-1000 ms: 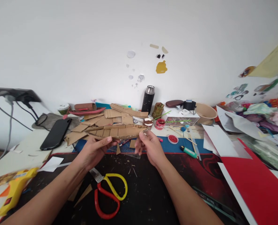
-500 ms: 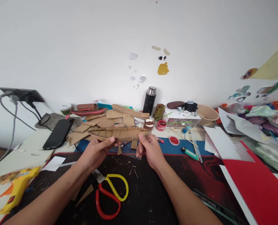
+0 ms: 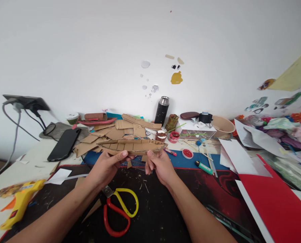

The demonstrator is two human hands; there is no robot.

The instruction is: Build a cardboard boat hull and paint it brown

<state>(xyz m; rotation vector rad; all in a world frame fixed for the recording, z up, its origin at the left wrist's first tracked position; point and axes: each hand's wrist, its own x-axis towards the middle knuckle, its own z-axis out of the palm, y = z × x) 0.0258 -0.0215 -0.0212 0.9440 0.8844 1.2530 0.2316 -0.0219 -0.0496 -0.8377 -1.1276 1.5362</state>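
A long cardboard model boat (image 3: 133,146), pointed at both ends with strips across its inside, is held level above the mat. My left hand (image 3: 112,163) grips its near side left of the middle, thumb on the near wall and fingers underneath. Toward the right end, my right hand (image 3: 160,165) pinches the same wall between thumb and fingers. Below my left hand lie scissors (image 3: 121,212) with one red and one yellow handle. Behind the boat is a pile of cardboard scraps (image 3: 109,132), with another cardboard boat piece (image 3: 140,121) on top.
A yellow glue gun (image 3: 22,202) and a black phone (image 3: 64,145) lie at left. Paint jars (image 3: 174,136), a black thermos (image 3: 161,111) and a red boat (image 3: 97,120) stand along the wall. A green cutter (image 3: 204,167) and red paper (image 3: 274,202) are at right.
The boat has shifted slightly right and down in the picture, with both hands still holding it. The view has tilted a little; the things on the table have stayed put.
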